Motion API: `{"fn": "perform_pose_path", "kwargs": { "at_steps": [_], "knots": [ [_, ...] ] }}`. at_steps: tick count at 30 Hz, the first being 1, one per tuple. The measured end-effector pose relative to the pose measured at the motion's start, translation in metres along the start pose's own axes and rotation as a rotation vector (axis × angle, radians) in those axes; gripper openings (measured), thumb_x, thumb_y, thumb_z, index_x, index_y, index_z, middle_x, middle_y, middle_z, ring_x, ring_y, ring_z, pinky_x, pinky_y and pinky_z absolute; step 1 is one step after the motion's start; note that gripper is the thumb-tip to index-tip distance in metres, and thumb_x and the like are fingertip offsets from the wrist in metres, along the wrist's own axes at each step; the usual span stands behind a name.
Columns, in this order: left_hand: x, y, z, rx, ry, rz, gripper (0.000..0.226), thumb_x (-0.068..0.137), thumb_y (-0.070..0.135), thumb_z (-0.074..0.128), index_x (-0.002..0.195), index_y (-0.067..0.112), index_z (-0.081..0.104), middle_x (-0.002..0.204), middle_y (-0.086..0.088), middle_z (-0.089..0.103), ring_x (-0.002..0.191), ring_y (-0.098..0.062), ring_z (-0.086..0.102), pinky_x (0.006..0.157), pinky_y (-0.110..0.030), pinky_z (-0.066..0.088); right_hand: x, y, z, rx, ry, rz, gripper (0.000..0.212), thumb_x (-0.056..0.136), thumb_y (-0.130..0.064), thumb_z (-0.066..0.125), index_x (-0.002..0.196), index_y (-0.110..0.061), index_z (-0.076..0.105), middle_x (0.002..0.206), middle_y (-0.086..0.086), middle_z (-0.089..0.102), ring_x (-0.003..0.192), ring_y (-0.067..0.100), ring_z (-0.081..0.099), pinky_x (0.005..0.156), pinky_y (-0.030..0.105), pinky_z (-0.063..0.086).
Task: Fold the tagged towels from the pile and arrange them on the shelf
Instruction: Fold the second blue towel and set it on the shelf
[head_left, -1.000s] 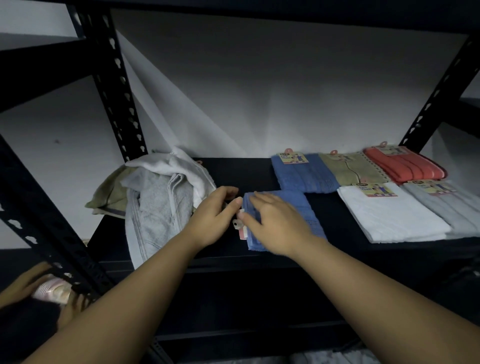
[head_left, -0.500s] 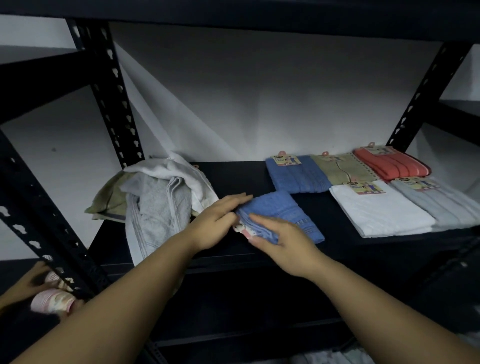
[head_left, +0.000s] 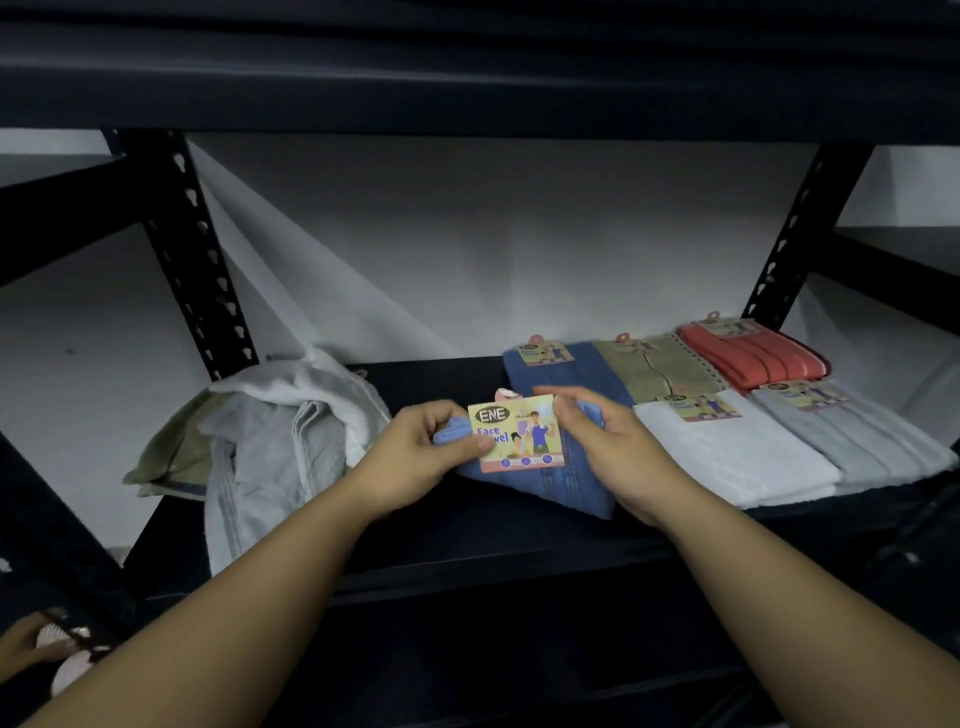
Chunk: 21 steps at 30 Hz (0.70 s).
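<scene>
Blue terry cloth, folded, lies near the front edge of the dark shelf (head_left: 467, 530): this blue towel (head_left: 566, 483) sits just left of the tidy rows. Its printed card tag (head_left: 517, 440), reading "ENE Face Towel", stands up facing the camera. The left hand (head_left: 421, 457) pinches the tag's left edge between thumb and fingers, over the towel's left end. The right hand (head_left: 618, 447) pinches the tag's upper right corner with its fingertips, its palm over the towel's right side.

Behind it lies a second blue towel (head_left: 561, 371), folded, its tag at the back. To the right follow an olive towel (head_left: 660, 366) and a coral towel (head_left: 753, 356) in the back row, with a white towel (head_left: 727, 452) and a grey towel (head_left: 852, 441) in front, each tagged.

At the shelf's left end sits the pile (head_left: 270, 431) of unfolded towels in white, grey and olive, partly hanging over the edge. A black perforated upright (head_left: 192, 249) rises behind it, before a pale wall (head_left: 493, 249). Another person's hand (head_left: 26, 644) shows at lower left, holding something pale.
</scene>
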<state>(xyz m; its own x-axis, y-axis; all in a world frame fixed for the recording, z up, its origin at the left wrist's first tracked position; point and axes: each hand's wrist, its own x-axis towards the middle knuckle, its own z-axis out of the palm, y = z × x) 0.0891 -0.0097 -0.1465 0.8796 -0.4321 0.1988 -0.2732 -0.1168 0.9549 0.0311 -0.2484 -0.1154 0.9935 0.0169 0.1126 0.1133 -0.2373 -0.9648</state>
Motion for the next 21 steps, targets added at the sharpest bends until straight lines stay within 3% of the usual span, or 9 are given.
{"fn": "perform_pose_path", "kwargs": {
  "at_steps": [3, 5, 8, 10, 13, 16, 19, 21],
  "knots": [
    [0.016, 0.012, 0.017, -0.158, 0.114, -0.015, 0.026, 0.09, 0.02, 0.078, 0.104, 0.0, 0.07, 0.103, -0.014, 0.078, 0.097, -0.025, 0.073, 0.087, -0.04, 0.057, 0.013, -0.004, -0.016, 0.118, 0.056, 0.053, 0.052, 0.081, -0.068, 0.069, 0.122, -0.036, 0.069, 0.114, -0.007, 0.078, 0.109, 0.013, 0.073, 0.102, 0.041, 0.055],
    [0.027, 0.02, 0.029, -0.28, 0.168, -0.048, 0.033, 0.09, 0.02, 0.078, 0.113, -0.002, 0.07, 0.11, -0.017, 0.077, 0.107, -0.032, 0.073, 0.096, -0.043, 0.057, 0.02, -0.004, -0.025, 0.298, 0.05, 0.196, 0.053, 0.081, -0.05, 0.078, 0.124, -0.02, 0.07, 0.112, 0.004, 0.079, 0.106, 0.022, 0.075, 0.098, 0.046, 0.058],
    [0.045, 0.025, 0.048, -0.376, 0.283, -0.106, 0.032, 0.088, 0.022, 0.08, 0.111, 0.0, 0.072, 0.108, -0.016, 0.078, 0.107, -0.035, 0.073, 0.095, -0.044, 0.058, 0.029, 0.001, -0.04, 0.449, 0.044, 0.379, 0.04, 0.089, -0.027, 0.079, 0.121, -0.005, 0.072, 0.111, 0.017, 0.078, 0.107, 0.032, 0.075, 0.094, 0.048, 0.059],
    [0.055, 0.025, 0.057, -0.34, 0.333, -0.156, 0.03, 0.09, 0.029, 0.079, 0.108, 0.007, 0.074, 0.104, -0.01, 0.079, 0.104, -0.028, 0.075, 0.088, -0.04, 0.06, 0.038, 0.008, -0.047, 0.458, 0.078, 0.371, 0.038, 0.091, -0.026, 0.077, 0.122, -0.004, 0.071, 0.11, 0.017, 0.078, 0.105, 0.033, 0.075, 0.09, 0.048, 0.061],
    [0.071, 0.021, 0.067, -0.306, 0.277, -0.31, 0.028, 0.097, 0.04, 0.069, 0.113, 0.017, 0.074, 0.105, -0.002, 0.08, 0.099, -0.018, 0.076, 0.083, -0.035, 0.058, 0.054, 0.014, -0.06, 0.444, 0.137, 0.344, 0.028, 0.096, -0.027, 0.073, 0.117, -0.009, 0.073, 0.105, 0.016, 0.079, 0.096, 0.032, 0.077, 0.082, 0.049, 0.063],
    [0.084, 0.014, 0.071, -0.367, 0.213, -0.459, 0.024, 0.101, 0.027, 0.059, 0.118, 0.013, 0.069, 0.11, -0.007, 0.078, 0.099, -0.022, 0.076, 0.078, -0.042, 0.061, 0.075, 0.024, -0.074, 0.327, 0.175, 0.324, 0.025, 0.101, -0.037, 0.066, 0.114, -0.018, 0.073, 0.102, 0.009, 0.08, 0.094, 0.029, 0.078, 0.087, 0.055, 0.062],
    [0.101, 0.013, 0.077, -0.4, 0.23, -0.47, 0.016, 0.102, 0.017, 0.061, 0.114, 0.008, 0.064, 0.105, -0.009, 0.079, 0.098, -0.024, 0.077, 0.079, -0.046, 0.063, 0.094, 0.025, -0.09, 0.166, 0.152, 0.322, 0.025, 0.105, -0.043, 0.057, 0.109, -0.024, 0.073, 0.094, 0.001, 0.081, 0.086, 0.02, 0.079, 0.077, 0.038, 0.063],
    [0.114, 0.016, 0.079, -0.385, 0.279, -0.457, 0.012, 0.101, 0.018, 0.064, 0.109, 0.008, 0.065, 0.104, -0.011, 0.079, 0.096, -0.025, 0.077, 0.073, -0.042, 0.064, 0.108, 0.02, -0.1, 0.126, 0.1, 0.36, 0.02, 0.103, -0.03, 0.059, 0.113, -0.018, 0.073, 0.094, 0.005, 0.081, 0.085, 0.022, 0.079, 0.073, 0.034, 0.06]
  ]
}}
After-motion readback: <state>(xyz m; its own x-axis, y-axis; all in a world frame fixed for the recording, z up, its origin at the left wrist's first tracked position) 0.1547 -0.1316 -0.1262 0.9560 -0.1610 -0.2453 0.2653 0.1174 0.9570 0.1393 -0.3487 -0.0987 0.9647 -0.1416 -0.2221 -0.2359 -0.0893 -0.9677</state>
